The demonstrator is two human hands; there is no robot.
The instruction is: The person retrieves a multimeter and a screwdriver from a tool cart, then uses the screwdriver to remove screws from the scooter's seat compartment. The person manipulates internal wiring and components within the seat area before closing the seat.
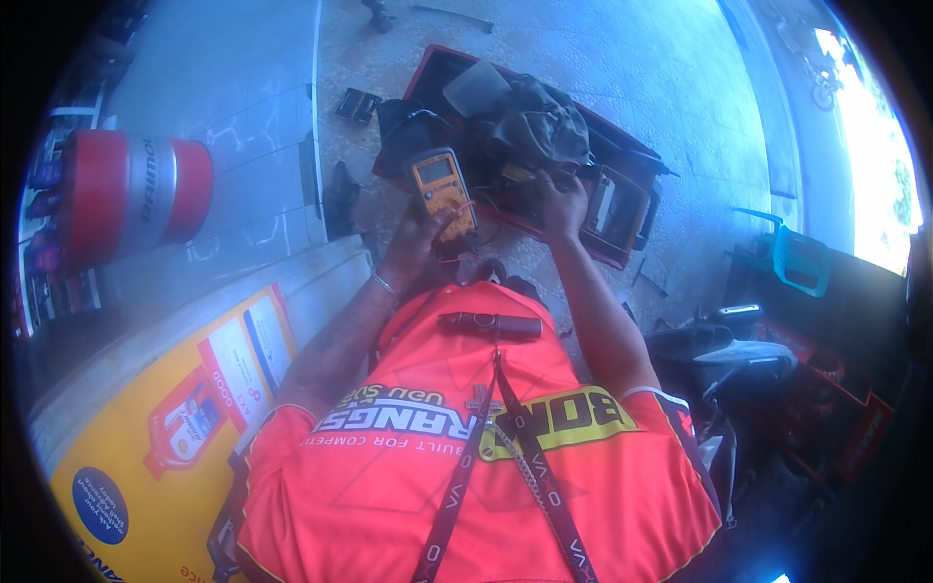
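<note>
My left hand (428,239) is closed round the lower part of an orange multimeter (440,183), its grey display and dial turned up toward me. A thin wire runs by its lower end. Further right, my right hand (562,204) reaches to the near side of a red-edged dark toolbox (622,151). Its fingers are bent at something small beside a yellowish piece (518,174); what they hold, if anything, I cannot make out. A crumpled dark grey cloth or bag (544,126) lies in the box, with a pale translucent container (476,89) beside it.
A small black case (359,105) lies on the tiled floor left of the box. At the left stands a red and silver drum (136,189), above a yellow sign board (146,437). To the right are a teal plastic chair (802,257) and a motorcycle part (743,353).
</note>
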